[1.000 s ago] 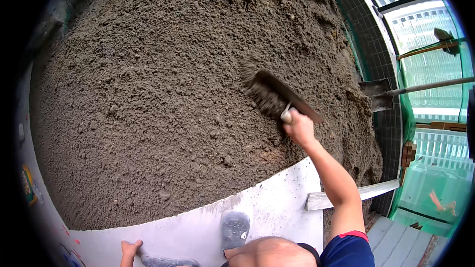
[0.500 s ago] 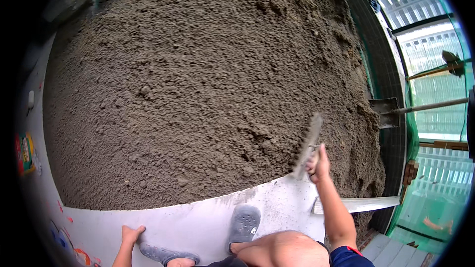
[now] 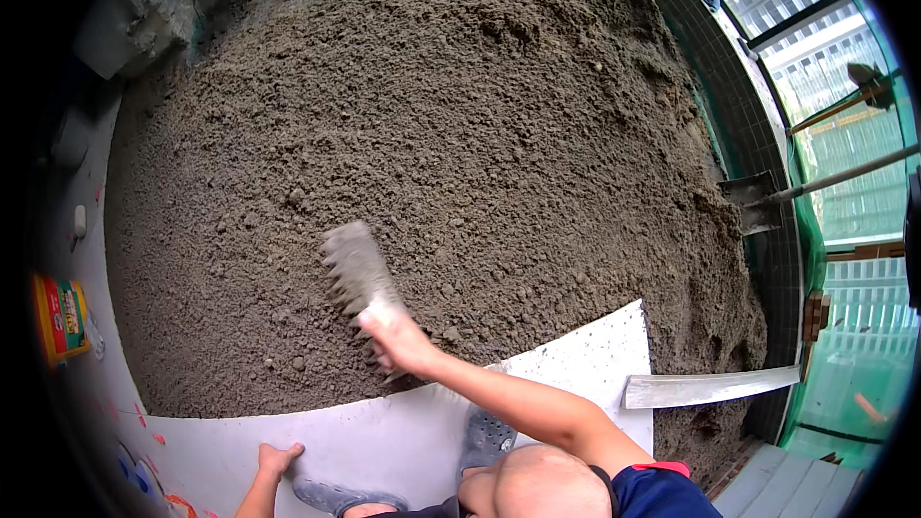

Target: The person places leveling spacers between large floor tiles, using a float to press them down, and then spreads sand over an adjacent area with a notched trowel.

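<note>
My right hand (image 3: 398, 338) is closed round the handle of a notched trowel (image 3: 353, 259), its toothed edge turned to the left. The blade lies at the surface of a wide bed of damp grey-brown mortar (image 3: 460, 153); motion blurs it a little. At the lower left, my left hand (image 3: 276, 460) leans on a large white slab (image 3: 374, 441), thumb out to the side and nothing in it. Grit specks the slab's right part. My feet, in grey clogs (image 3: 487, 436), are on the same slab.
A pale straightedge bar (image 3: 715, 388) lies at the right by the slab's corner. Beyond it, a long-handled shovel (image 3: 753, 201) leans at the dark tiled edge. On the left stands a red and yellow bucket (image 3: 62, 318). Rough concrete (image 3: 144, 14) rises at the far left.
My right hand has swept the trowel leftward across the mortar, from the slab's right side to left of centre. My left hand stays on the slab. The view has shifted slightly.
</note>
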Available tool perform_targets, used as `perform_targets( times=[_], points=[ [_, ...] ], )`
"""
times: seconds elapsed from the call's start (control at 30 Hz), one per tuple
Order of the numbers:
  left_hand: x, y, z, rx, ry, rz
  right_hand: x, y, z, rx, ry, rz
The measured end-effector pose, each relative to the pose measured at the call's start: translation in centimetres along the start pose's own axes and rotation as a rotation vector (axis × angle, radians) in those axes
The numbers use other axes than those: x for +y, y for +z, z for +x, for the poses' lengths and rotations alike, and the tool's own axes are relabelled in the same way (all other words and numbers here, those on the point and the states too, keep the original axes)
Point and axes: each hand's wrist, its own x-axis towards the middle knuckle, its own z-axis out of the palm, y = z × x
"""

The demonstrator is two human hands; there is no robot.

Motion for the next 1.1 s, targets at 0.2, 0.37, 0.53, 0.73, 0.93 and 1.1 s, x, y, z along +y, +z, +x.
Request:
perform_targets(
  times=[0.2, 0.37, 0.53, 0.73, 0.93, 1.1],
  points=[
    [-3.0, 0.5, 1.7, 0.149, 0.205, 0.055, 0.4, 0.1, -3.2, -0.047, -0.246, -1.042],
    [-4.2, 1.1, 3.4, 0.054, 0.288, -0.06, -2.5, -11.9, -8.2, 0.429, -0.182, -0.993],
    [-5.4, 0.5, 4.6, 0.117, 0.21, 0.349, -5.8, -25.6, -11.8, 0.844, -0.023, -1.107],
    [-7.7, 2.0, 8.6, 0.133, 0.296, 0.32, -8.5, -40.9, -20.0, 1.429, 0.092, -1.056],
    [-11.3, 1.0, 10.0, 0.156, 0.255, 0.475, -3.6, -41.8, -26.3, 1.555, -0.341, -0.099],
    [-8.4, 2.3, 7.5, 0.092, 0.268, 0.316, 1.9, -41.3, -28.2, 1.422, -0.345, 0.733]
  ],
)
